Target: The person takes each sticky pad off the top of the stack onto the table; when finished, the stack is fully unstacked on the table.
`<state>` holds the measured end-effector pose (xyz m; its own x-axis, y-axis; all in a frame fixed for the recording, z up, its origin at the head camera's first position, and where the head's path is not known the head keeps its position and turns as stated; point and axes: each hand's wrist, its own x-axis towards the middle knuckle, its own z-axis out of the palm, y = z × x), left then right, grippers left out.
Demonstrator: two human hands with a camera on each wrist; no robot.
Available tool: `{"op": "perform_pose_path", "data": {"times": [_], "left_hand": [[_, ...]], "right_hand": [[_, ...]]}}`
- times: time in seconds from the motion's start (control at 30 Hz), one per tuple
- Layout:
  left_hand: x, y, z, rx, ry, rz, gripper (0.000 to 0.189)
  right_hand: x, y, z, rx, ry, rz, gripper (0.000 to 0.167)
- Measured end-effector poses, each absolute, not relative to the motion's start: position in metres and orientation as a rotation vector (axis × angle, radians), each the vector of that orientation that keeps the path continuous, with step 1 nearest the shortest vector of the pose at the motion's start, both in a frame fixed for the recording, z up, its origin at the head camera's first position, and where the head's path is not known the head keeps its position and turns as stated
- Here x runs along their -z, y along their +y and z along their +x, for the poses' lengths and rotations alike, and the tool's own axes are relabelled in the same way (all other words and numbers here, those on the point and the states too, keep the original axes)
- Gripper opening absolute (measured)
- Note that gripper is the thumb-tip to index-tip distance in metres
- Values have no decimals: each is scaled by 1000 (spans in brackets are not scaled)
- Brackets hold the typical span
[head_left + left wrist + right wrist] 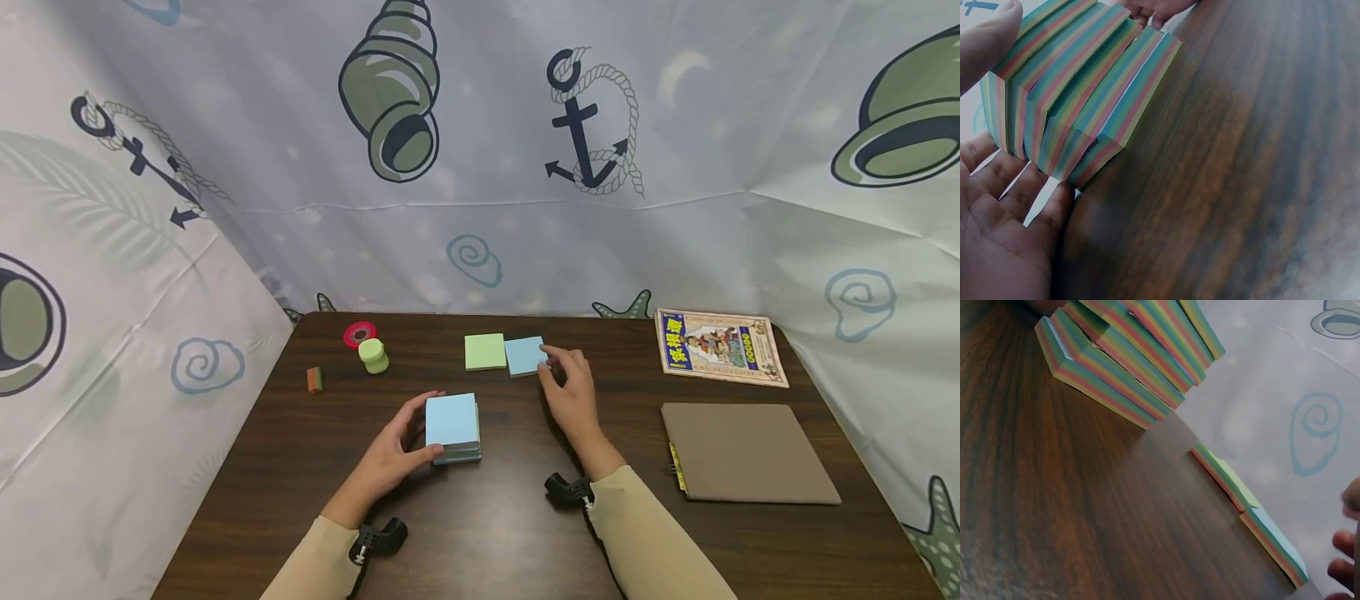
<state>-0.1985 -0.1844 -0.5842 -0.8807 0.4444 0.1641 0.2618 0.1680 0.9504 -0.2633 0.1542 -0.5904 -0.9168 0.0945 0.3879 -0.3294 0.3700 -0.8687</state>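
A tall stack of sticky note pads [452, 421], light blue on top and striped in several colours along its sides, stands near the middle of the table. My left hand [387, 457] holds it from the left, thumb at the near side and fingers at the far side; in the left wrist view the pads [1079, 81] sit unevenly on one another. Behind the stack a green sticky note pad [484, 352] lies beside a blue sticky note pad [523, 356]. My right hand [573, 396] is at the blue pad's right edge, thumb and index finger apart; contact is unclear.
A red disc [360, 334], a pale green knob-shaped object [373, 357] and a small orange-and-green block [314, 380] are at the left on the dark wooden table [495, 533]. At right lie a printed booklet [722, 347] and a flat brown-grey case [750, 454]. A patterned curtain [495, 167] hangs behind.
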Motion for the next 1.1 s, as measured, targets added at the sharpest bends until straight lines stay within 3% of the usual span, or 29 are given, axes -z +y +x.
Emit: {"op": "perform_pose_path", "data": {"times": [0.43,0.8,1.0,1.1], "left_hand": [[586,-184,-199,-1792,2290,716,86],[589,-187,-198,-1787,2305,725,85],[590,-187,-199,-1797,2310,733,84],[588,-185,-200,-1795,2304,726,84]], "right_hand": [[588,141,-253,-2098,-2115,422,35],[587,123,-242,-2265,-2058,735,42],[587,113,-236,-2242,-2126,946,51],[588,113,-235,-2136,-2186,1057,68]]}}
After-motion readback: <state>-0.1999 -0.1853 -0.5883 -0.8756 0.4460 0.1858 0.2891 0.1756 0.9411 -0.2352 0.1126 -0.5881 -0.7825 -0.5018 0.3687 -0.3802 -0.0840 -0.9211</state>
